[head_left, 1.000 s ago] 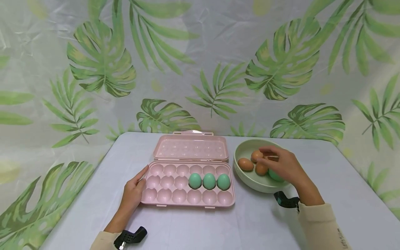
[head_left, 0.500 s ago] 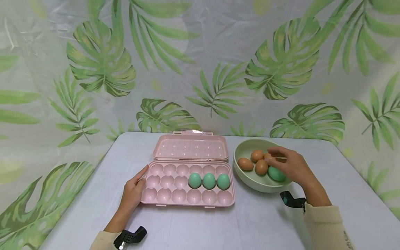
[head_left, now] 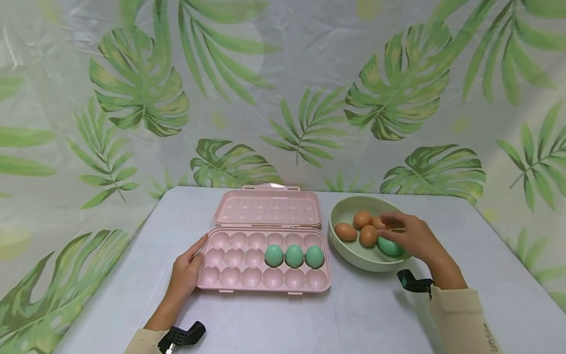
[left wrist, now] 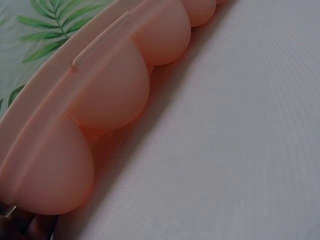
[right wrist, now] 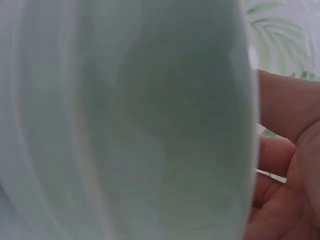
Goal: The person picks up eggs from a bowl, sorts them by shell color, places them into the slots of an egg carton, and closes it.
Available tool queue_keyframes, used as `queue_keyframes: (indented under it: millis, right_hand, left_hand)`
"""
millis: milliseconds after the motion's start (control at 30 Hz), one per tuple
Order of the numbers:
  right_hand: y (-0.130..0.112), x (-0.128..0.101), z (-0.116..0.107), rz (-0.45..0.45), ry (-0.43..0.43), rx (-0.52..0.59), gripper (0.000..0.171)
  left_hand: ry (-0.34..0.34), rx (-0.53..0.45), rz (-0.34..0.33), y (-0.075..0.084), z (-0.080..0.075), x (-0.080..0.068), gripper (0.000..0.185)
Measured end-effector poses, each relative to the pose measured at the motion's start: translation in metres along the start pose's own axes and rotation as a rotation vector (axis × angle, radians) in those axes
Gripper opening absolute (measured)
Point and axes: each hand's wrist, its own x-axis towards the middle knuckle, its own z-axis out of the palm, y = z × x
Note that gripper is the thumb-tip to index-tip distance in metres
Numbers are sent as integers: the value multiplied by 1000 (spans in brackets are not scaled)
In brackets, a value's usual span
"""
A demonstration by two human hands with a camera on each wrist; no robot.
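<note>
In the head view my left hand (head_left: 185,270) grips the left edge of a pink plastic egg carton (head_left: 264,289), its lid (head_left: 269,211) tipped open behind. Three green eggs (head_left: 294,256) sit in the right half of the middle row. From the left wrist, the carton's rounded cups (left wrist: 55,170) show, with fingertips below the nearest. My right hand (head_left: 411,236) hovers over a pale green bowl (head_left: 353,253), fingers spread above several brown eggs (head_left: 368,236) and a green egg (head_left: 390,246). One brown egg is partly hidden by the fingers. The bowl's wall (right wrist: 165,125) fills most of the right wrist view.
Carton and bowl stand side by side on a white-covered table (head_left: 309,324). A leaf-printed curtain (head_left: 283,98) hangs behind the table's far edge. Black cameras (head_left: 413,281) are strapped to both wrists.
My right hand has shifted right over the bowl, uncovering brown eggs and more of the green one. The left hand keeps its grip on the carton.
</note>
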Motion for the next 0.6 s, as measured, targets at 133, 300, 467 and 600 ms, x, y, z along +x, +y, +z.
queue_keyframes:
  millis: [133, 300, 467, 600]
  right_hand:
    - [2, 1, 2, 0, -14, -11, 58]
    - [5, 2, 5, 9, -26, -27, 59]
    - [7, 3, 6, 11, -30, -42, 59]
    - [6, 2, 6, 11, -33, -54, 59]
  left_hand:
    - [-1, -1, 1, 0, -1, 0, 44]
    - [-4, -9, -1, 0, -1, -1, 44]
    - [-3, -14, 6, -1, -1, 0, 44]
    - [1, 1, 2, -2, 0, 1, 45]
